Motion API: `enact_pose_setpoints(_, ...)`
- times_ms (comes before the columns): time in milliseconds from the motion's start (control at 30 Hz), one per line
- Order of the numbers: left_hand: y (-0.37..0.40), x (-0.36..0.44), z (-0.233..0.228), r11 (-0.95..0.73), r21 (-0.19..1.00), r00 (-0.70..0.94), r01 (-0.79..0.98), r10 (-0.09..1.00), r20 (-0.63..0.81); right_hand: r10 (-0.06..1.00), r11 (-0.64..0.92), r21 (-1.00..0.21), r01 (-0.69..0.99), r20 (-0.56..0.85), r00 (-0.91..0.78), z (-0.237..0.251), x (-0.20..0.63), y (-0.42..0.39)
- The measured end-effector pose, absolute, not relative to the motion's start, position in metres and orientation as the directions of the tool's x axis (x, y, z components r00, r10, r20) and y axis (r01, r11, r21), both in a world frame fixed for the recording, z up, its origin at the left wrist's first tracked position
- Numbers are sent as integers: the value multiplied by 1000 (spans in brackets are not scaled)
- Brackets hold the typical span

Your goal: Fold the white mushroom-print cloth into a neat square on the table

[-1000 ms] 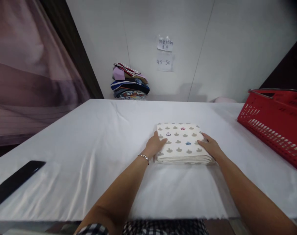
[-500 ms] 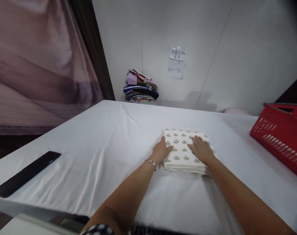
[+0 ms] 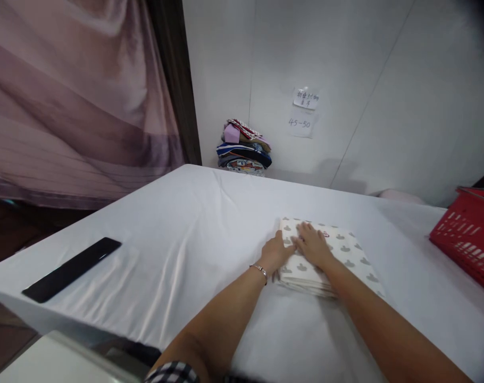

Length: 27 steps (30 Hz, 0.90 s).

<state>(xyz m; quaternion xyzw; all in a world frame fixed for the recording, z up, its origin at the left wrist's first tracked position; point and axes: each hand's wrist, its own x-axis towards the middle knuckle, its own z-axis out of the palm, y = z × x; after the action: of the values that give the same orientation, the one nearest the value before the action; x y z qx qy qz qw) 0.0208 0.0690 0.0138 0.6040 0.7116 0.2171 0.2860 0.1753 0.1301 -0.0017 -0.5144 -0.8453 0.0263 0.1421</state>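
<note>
A folded cream cloth (image 3: 345,252) printed with small grey shapes lies on the white-covered table (image 3: 178,250). My left hand (image 3: 277,254), with a thin bracelet at the wrist, grips the cloth's left edge, fingers curled at its side. My right hand (image 3: 311,243) rests flat on top of the cloth near that same left edge, close beside my left hand. Both forearms reach in from the bottom of the view.
A red plastic basket (image 3: 467,239) stands at the table's right edge. A long black flat object (image 3: 72,268) lies near the left front corner. A stack of folded clothes (image 3: 244,146) sits against the wall beyond the table. A pink curtain (image 3: 74,96) hangs left.
My right hand slid from the cloth's right edge across its top to the left side, next to my left hand. The view has turned to the left.
</note>
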Motion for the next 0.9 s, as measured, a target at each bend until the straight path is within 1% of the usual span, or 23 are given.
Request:
enact_pose_setpoints(133, 69, 21, 13, 163, 650, -103, 742, 986, -130, 881, 469, -217, 856, 182, -436, -15, 167, 132)
enact_pose_setpoints(200, 70, 20, 12, 166, 655, -94, 737, 985, -144, 893, 451, -291, 844, 157, -423, -13, 171, 135)
enact_pose_setpoints(300, 74, 17, 10, 164, 692, -89, 703, 986, -143, 906, 415, -444, 794, 124, -404, -3, 181, 129)
enact_pose_setpoints(367, 77, 14, 8, 151, 725, -81, 672, 988, -131, 898, 426, -487, 762, 127, -421, 2, 190, 114)
enact_pose_setpoints(567, 69, 0, 6, 110, 795, -40, 596, 993, -107, 814, 571, -437, 695, 194, -547, 6, 218, 46)
enact_pose_setpoints(733, 41, -6, 1, 107, 829, -93, 550, 993, -67, 705, 708, -306, 636, 276, -653, 3, 221, 22)
enact_pose_setpoints(900, 23, 1, 3, 130, 794, -24, 594, 989, -145, 682, 730, -205, 652, 282, -675, -4, 205, 19)
